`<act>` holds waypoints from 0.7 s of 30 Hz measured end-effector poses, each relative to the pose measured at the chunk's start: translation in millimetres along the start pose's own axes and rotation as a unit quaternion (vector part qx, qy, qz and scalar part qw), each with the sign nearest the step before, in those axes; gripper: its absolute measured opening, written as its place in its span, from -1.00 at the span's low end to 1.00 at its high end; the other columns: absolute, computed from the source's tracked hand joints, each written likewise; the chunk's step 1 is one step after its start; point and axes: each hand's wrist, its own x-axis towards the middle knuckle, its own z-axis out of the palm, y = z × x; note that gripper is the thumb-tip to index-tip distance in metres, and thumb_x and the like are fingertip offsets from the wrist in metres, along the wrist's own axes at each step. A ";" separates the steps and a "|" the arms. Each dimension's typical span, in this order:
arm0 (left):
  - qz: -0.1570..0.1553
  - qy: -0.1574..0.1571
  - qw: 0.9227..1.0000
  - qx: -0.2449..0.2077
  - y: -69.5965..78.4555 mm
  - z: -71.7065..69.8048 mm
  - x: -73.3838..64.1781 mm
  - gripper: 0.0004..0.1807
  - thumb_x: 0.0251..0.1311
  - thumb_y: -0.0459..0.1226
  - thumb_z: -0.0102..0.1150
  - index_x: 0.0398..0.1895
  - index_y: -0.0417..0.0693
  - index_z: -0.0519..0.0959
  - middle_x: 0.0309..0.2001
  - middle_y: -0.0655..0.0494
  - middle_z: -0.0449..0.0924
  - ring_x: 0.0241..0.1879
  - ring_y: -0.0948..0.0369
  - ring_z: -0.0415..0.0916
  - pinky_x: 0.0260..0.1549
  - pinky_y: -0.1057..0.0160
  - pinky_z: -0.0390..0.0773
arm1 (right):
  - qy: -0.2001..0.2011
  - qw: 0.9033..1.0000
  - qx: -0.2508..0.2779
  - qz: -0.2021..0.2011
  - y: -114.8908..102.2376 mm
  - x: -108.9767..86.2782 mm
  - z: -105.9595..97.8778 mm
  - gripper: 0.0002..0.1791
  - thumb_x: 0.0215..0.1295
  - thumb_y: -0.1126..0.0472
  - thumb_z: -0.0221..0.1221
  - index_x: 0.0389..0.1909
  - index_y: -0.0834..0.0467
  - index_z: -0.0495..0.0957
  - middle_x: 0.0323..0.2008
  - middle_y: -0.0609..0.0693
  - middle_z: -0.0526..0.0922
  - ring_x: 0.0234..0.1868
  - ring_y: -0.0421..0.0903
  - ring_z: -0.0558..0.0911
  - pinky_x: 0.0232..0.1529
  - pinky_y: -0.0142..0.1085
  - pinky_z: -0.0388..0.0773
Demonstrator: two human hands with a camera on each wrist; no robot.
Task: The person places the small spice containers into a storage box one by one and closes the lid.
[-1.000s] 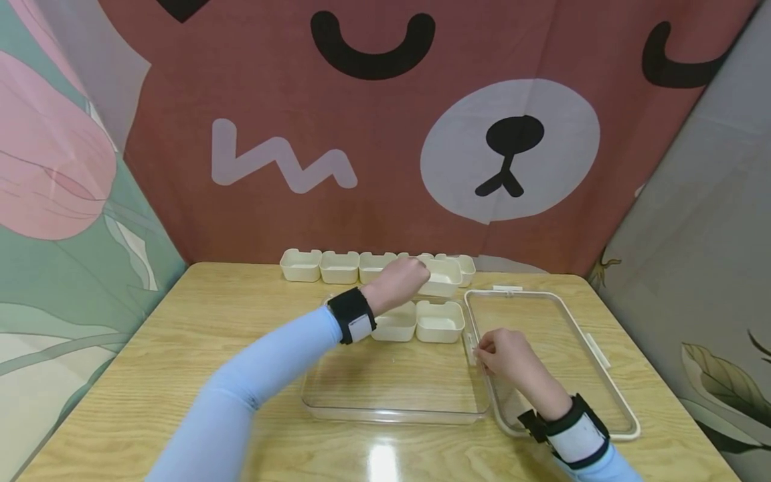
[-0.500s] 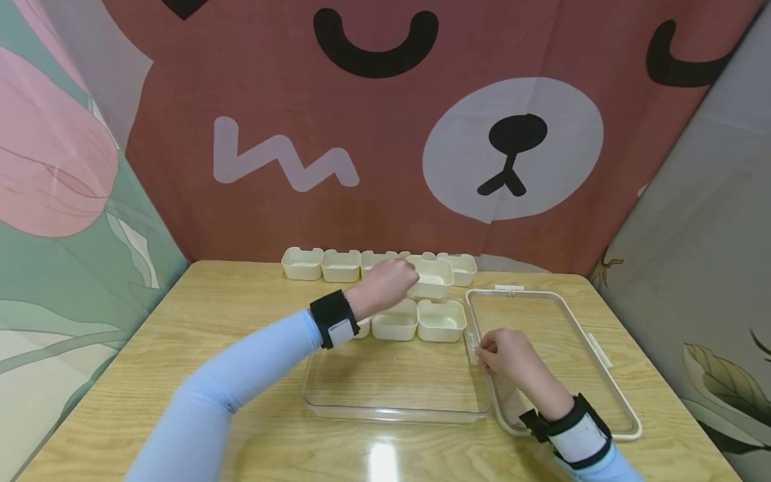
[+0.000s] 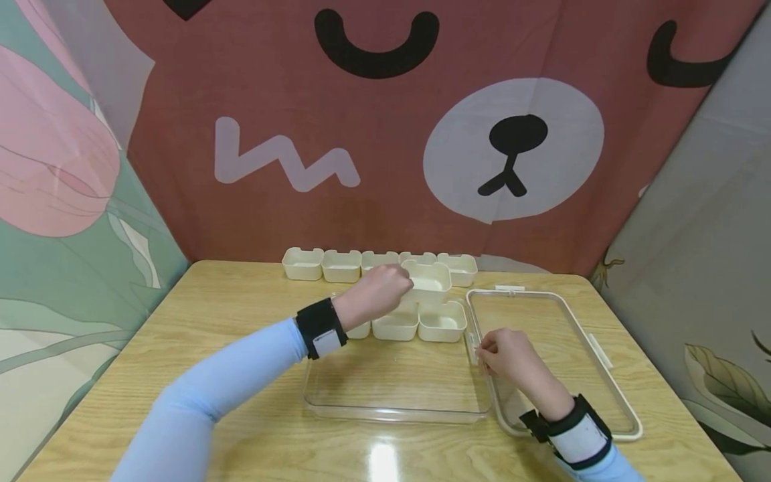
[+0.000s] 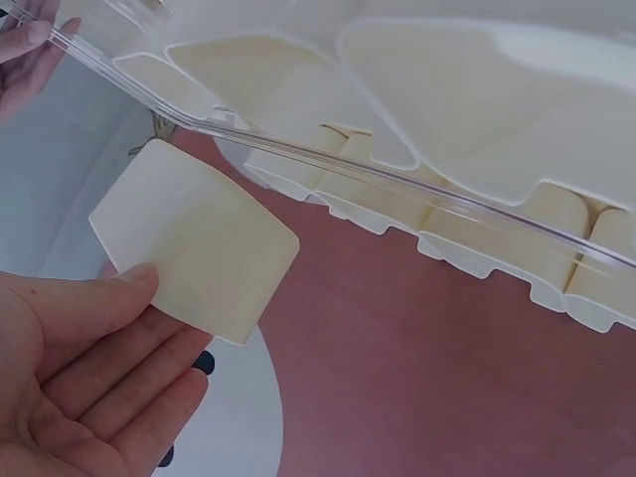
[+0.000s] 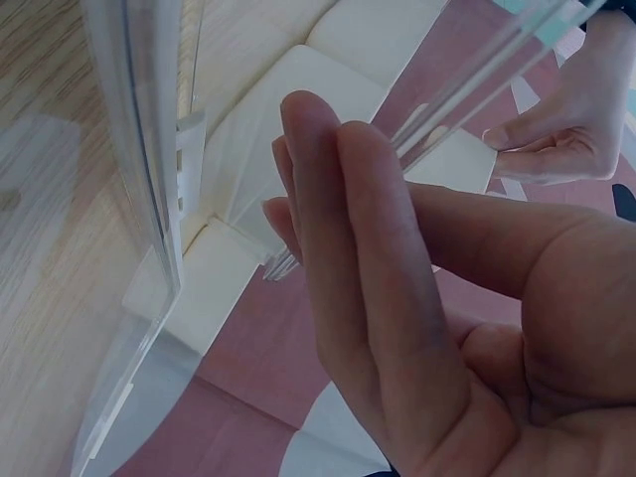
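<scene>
My left hand [image 3: 376, 294] pinches one side wall of a small cream storage cup [image 3: 432, 281], thumb on one face and fingers behind, as the left wrist view shows of the cup [image 4: 199, 238]. In the head view it overlaps the cream cups [image 3: 442, 325] lined up along the far side of a clear plastic box [image 3: 397, 414]. At that box's right rim my right hand [image 3: 512, 361] has thumb and fingers closed on the edge. The right wrist view shows the rim [image 5: 452, 109] running behind these fingers [image 5: 388, 238].
Along the table's back edge stands a row of several cream cups [image 3: 341, 266]. To the right of the box lies a clear lid with a cream frame [image 3: 572, 435] and side latches [image 3: 599, 350]. A patterned curtain [image 3: 385, 227] hangs behind the wooden table [image 3: 241, 288].
My left hand has shifted left and slightly nearer with the cup, uncovering another cup in the back row and more of the box. The right hand has stayed on the rim.
</scene>
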 end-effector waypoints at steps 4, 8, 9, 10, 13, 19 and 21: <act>0.006 0.004 1.000 -0.004 1.0 -3.4 -6.9 -0.66 0.04 -0.61 -0.03 -0.53 -0.07 0.67 -0.60 0.14 0.48 -0.54 0.29 0.38 -0.55 0.38 0.40 | -0.001 1.000 0.000 0.000 -1.0 -0.5 0.0 -0.91 0.19 0.33 0.21 -0.44 0.29 0.60 -0.59 -0.01 0.61 -0.60 -0.19 0.54 -0.58 -0.35 0.47; 0.011 0.013 1.000 -0.016 2.0 -8.5 -15.1 -0.66 0.05 -0.62 -0.04 -0.54 -0.07 0.65 -0.59 0.14 0.48 -0.53 0.29 0.36 -0.55 0.39 0.37 | -0.002 1.000 0.003 -0.003 -1.8 -0.8 -0.9 -0.90 0.20 0.33 0.20 -0.44 0.29 0.60 -0.58 0.00 0.62 -0.59 -0.16 0.56 -0.58 -0.34 0.47; 0.012 0.016 1.000 -0.019 2.3 -9.9 -17.3 -0.66 0.05 -0.62 -0.04 -0.54 -0.08 0.65 -0.59 0.14 0.48 -0.52 0.29 0.36 -0.55 0.39 0.36 | -0.003 1.000 0.002 -0.003 -2.0 -0.8 -1.1 -0.90 0.21 0.33 0.20 -0.44 0.29 0.60 -0.57 0.00 0.62 -0.58 -0.16 0.56 -0.58 -0.34 0.47; 0.013 0.016 1.000 -0.019 2.4 -11.0 -19.9 -0.66 0.06 -0.61 -0.04 -0.54 -0.07 0.64 -0.59 0.14 0.47 -0.52 0.29 0.35 -0.55 0.40 0.36 | -0.003 1.000 0.002 -0.004 -2.2 -0.6 -1.3 -0.90 0.21 0.33 0.20 -0.43 0.30 0.60 -0.57 0.00 0.62 -0.58 -0.16 0.56 -0.58 -0.34 0.47; 0.015 0.016 1.000 -0.018 3.1 -14.5 -27.7 -0.68 0.05 -0.60 -0.02 -0.52 -0.08 0.65 -0.58 0.15 0.48 -0.51 0.29 0.33 -0.53 0.41 0.35 | -0.006 1.000 0.003 -0.007 -2.8 -0.5 -1.8 -0.90 0.21 0.33 0.19 -0.42 0.30 0.60 -0.57 0.00 0.62 -0.58 -0.17 0.55 -0.58 -0.33 0.47; 0.020 0.009 1.000 0.008 4.6 -20.0 -41.7 -0.71 -0.01 -0.60 0.03 -0.53 -0.08 0.64 -0.58 0.15 0.45 -0.52 0.28 0.34 -0.55 0.40 0.38 | -0.005 1.000 -0.003 -0.009 -2.8 -1.1 -2.8 -0.90 0.21 0.32 0.20 -0.42 0.30 0.60 -0.56 0.00 0.62 -0.59 -0.19 0.53 -0.57 -0.34 0.47; 0.021 0.010 1.000 0.014 5.4 -22.1 -45.4 -0.71 -0.02 -0.61 0.03 -0.55 -0.07 0.62 -0.58 0.15 0.44 -0.52 0.28 0.35 -0.54 0.40 0.40 | -0.005 1.000 -0.008 -0.009 -2.6 -1.2 -3.1 -0.90 0.21 0.31 0.20 -0.43 0.29 0.60 -0.56 0.00 0.63 -0.59 -0.20 0.53 -0.57 -0.34 0.46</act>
